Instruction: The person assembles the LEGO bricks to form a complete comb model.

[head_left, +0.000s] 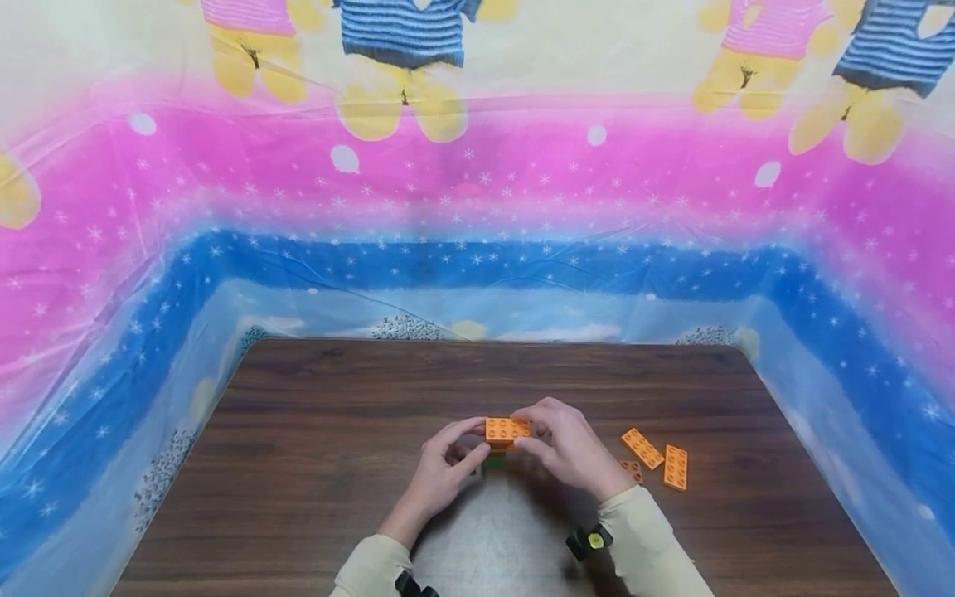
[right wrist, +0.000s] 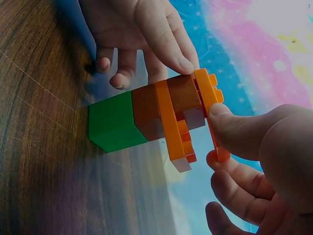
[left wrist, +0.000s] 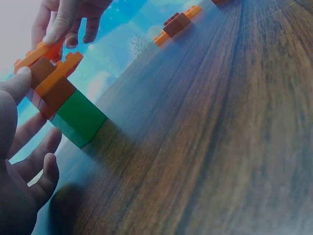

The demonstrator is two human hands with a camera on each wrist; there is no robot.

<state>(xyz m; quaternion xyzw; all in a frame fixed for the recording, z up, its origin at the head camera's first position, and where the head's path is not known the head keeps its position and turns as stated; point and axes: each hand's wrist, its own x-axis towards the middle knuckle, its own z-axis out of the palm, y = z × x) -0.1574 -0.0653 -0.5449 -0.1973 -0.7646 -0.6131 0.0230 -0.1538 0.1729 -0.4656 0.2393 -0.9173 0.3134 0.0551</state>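
A toy-brick tower stands on the table in front of me. Its base is a green block (right wrist: pixel 111 120), topped by a brown brick (right wrist: pixel 145 100), a thin orange brick (right wrist: pixel 166 115) that juts to one side, and another brown brick (right wrist: pixel 183 93). The top orange brick (right wrist: pixel 208 90) sits on or against the upper brown one; full seating cannot be told. My right hand (head_left: pixel 569 444) pinches its overhanging end between thumb and fingers. My left hand (head_left: pixel 440 474) grips the tower's upper part from the left, thumb near the upper brown brick, lower fingers spread free.
To the right of my right hand lie two loose orange bricks, one slanted (head_left: pixel 642 448) and one more upright in view (head_left: pixel 676 467). Beside them a brown brick (head_left: pixel 632 470) is partly hidden by the right arm. A printed cloth (head_left: pixel 477 265) rises behind the wooden table (head_left: pixel 336 398).
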